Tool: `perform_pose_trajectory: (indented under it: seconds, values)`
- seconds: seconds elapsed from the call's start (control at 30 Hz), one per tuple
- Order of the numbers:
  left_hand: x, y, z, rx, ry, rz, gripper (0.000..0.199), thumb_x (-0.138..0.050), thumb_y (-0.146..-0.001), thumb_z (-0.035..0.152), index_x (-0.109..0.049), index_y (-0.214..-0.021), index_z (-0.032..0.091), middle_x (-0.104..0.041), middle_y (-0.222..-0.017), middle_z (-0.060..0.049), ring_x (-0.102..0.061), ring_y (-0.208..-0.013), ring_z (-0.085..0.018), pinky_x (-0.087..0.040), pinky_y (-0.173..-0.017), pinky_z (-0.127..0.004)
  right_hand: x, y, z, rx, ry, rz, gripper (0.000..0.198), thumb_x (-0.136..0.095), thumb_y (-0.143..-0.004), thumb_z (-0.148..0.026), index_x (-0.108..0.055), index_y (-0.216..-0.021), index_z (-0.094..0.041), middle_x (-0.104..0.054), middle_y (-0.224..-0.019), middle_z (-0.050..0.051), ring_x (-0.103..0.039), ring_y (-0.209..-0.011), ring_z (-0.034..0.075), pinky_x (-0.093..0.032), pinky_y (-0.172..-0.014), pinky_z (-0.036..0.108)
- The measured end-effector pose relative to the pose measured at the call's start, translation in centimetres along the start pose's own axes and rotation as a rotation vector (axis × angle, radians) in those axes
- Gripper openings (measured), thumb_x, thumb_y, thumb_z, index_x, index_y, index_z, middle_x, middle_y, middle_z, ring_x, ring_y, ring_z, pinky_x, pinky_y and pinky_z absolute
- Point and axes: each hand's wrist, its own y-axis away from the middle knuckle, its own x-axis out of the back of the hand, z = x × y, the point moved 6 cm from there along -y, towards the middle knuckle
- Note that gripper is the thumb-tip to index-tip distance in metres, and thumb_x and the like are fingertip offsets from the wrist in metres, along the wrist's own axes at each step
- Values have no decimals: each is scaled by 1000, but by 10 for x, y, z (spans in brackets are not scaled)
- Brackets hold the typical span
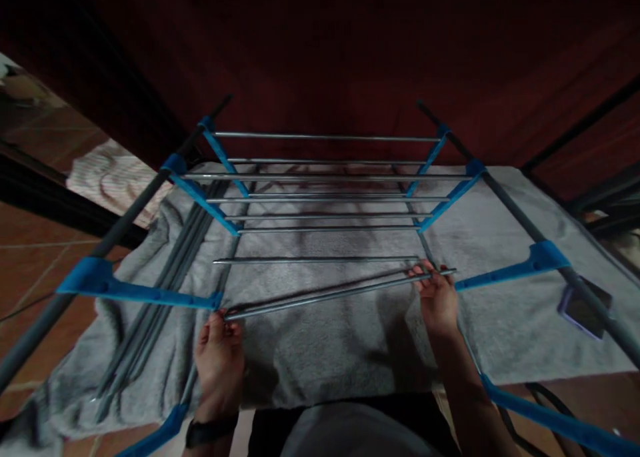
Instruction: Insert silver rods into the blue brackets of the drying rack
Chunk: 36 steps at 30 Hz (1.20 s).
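Left hand (219, 337) pinched on rod (320, 298) at 9 o'clock end, right hand (436, 297) clamped near 3; best move both ends together, clear of brackets (140, 293).

no readable text or numbers

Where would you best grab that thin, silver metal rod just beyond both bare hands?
Probably the middle of the thin, silver metal rod, pinched from above and the near side. It is straight and lies crosswise with its middle uncovered, while its right end sits close to the right hand and its left end crosses a grey tube.
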Motion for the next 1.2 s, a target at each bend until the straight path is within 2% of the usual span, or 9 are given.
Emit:
perform_pose_trajectory:
  seconds: [0.07, 0.2, 0.27, 0.33, 0.53, 0.7, 0.9, 1.1, 1.2]
  values:
    - [2, 2, -3, 54, 61, 49, 26, -77, -74, 38, -61, -82, 19, -58, -83, 0, -50, -65, -9, -44, -53, -20, 2, -1, 1, -1, 22, -9, 45, -76, -76, -21, -50, -112, -30, -74, -108, -2, -75, -85, 17, -63, -82, 41]
    - [6, 4, -4, 48, 98, 125, 24, -75, -76, 37, -62, -87, 19, -55, -77, 2, -47, -62, -7, -41, -53, -18, 5, -2, 9, -27, 55, -29, 67, -77, -76, -20, -41, -129, -41, -73, -113, -5, -75, -85, 15, -64, -81, 43]
    - [8, 5, -4, 35, 98, 144, 26, -74, -77, 39, -62, -86, 19, -52, -73, 4, -44, -58, -7, -39, -50, -18, 8, -3, 14, -45, 74, -22, 77, -78, -75, -20, -36, -135, -44, -73, -111, -6, -75, -84, 15, -64, -76, 39]
    - [9, 6, -3, 24, 92, 157, 28, -73, -78, 43, -60, -84, 19, -52, -72, 4, -42, -56, -7, -36, -48, -19, 12, -5, 18, -43, 81, -18, 79, -78, -75, -20, -36, -137, -43, -74, -108, -5, -75, -82, 15, -64, -72, 35]
    - [12, 7, 1, 10, 71, 187, 32, -69, -82, 48, -54, -78, 20, -55, -73, 2, -46, -57, -9, -37, -49, -21, 15, -7, 17, 37, 88, -9, 48, -70, -76, -18, -51, -119, -29, -74, -91, -3, -75, -79, 16, -63, -72, 30]
    - [16, 5, 5, -5, 88, 216, 31, -61, -87, 50, -54, -85, 20, -60, -70, 2, -41, -51, -8, -33, -47, -22, 14, -8, 17, 88, 112, -10, 31, -65, -78, -21, -55, -107, -25, -74, -84, -2, -74, -76, 16, -62, -72, 31]
    - [17, 5, 6, -17, 153, 230, 28, -56, -91, 42, -57, -107, 19, -64, -71, 1, -53, -57, -11, -40, -54, -22, 14, -9, 18, 93, 134, -13, 25, -65, -79, -26, -59, -102, -20, -74, -86, 3, -74, -80, 17, -62, -77, 33]
    - [21, 2, 10, -25, 173, 211, 25, -64, -87, 37, -59, -103, 18, -65, -74, 0, -55, -61, -10, -42, -58, -21, 16, -10, 20, 71, 130, -27, 15, -64, -78, -22, -62, -92, -20, -73, -87, 1, -73, -84, 16, -62, -82, 31]
    - [23, 0, 13, -31, 175, 222, 22, -64, -86, 36, -57, -98, 20, -63, -73, 1, -55, -60, -9, -41, -57, -20, 17, -12, 23, 54, 108, -17, 10, -65, -80, -26, -62, -87, -19, -71, -83, 1, -72, -82, 14, -60, -80, 28]
